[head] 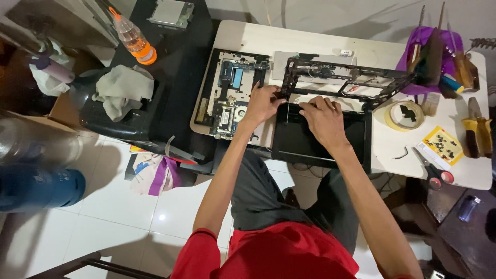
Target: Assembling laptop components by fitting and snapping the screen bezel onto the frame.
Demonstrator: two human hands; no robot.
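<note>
1. The left hand (264, 102) rests on the near-left corner of a black laptop frame (341, 80), fingers curled down onto the bar; whether they pinch it or only press is not clear.
2. The right hand (324, 118) lies just beside it, knuckles up, fingers bent over the near edge of the same frame, above a dark screen panel (310, 139). Its grip cannot be told either.
3. A thin pale wire or strip runs down between the two hands.
4. The frame is an open skeleton of thin bars, lying across the middle of the white table (320, 39) and tilted a little, its far-right end reaching towards a purple tool holder (421, 39).
5. Left of the hands sits the laptop's open base with its circuit board (230, 95) exposed.
6. To the right lie a roll of tape (404, 114), a yellow card with small dark screws (440, 145), red-handled scissors (434, 173) and yellow-handled pliers (478, 132).
7. On the black surface at the left are a crumpled grey cloth (122, 90) and a clear bottle with an orange base (133, 37).
</note>
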